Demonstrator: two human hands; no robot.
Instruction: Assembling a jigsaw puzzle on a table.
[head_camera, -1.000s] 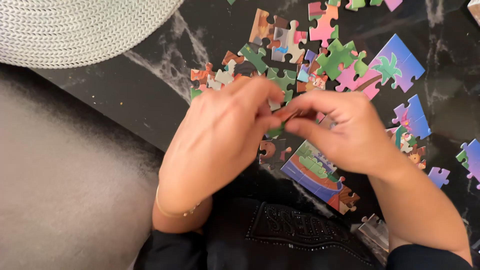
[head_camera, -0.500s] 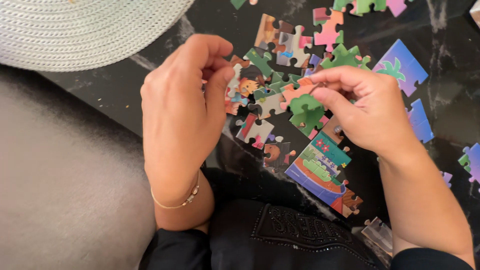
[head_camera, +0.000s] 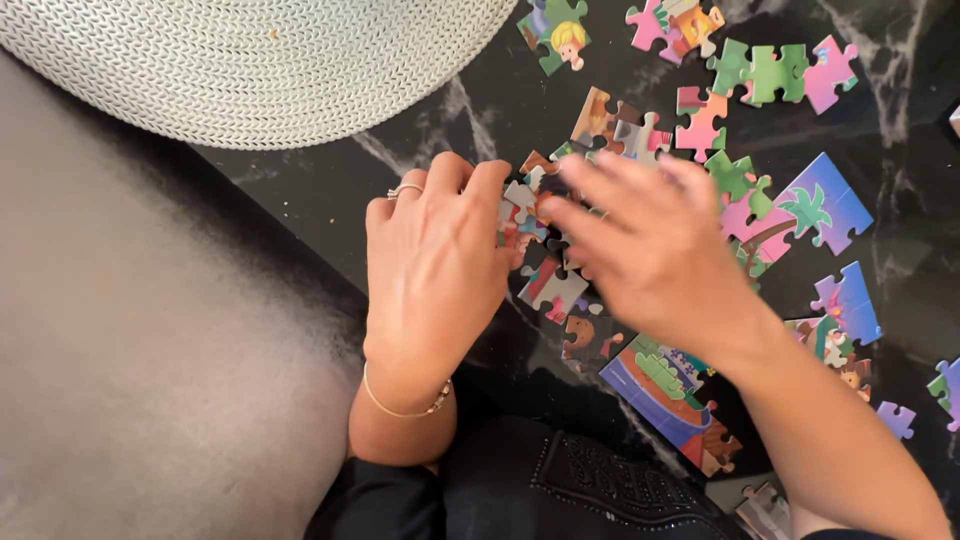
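Colourful jigsaw pieces lie scattered on a black marble table. My left hand, with a ring and a thin bracelet, rests palm down, its fingertips curled onto a small cluster of loose pieces; whether it grips one is hidden. My right hand is blurred, its fingers spread just above the same cluster and almost meeting the left fingertips. A single loose piece lies just below both hands.
Joined sections lie to the right: one with a palm tree, and a blue-green one near my dark clothing. A pale woven placemat covers the top left. A grey surface lies beyond the table's left edge.
Both hands have come down from a raised position to the pieces on the table. The left hand turned palm down, and the right hand swung left toward it, moving fast.
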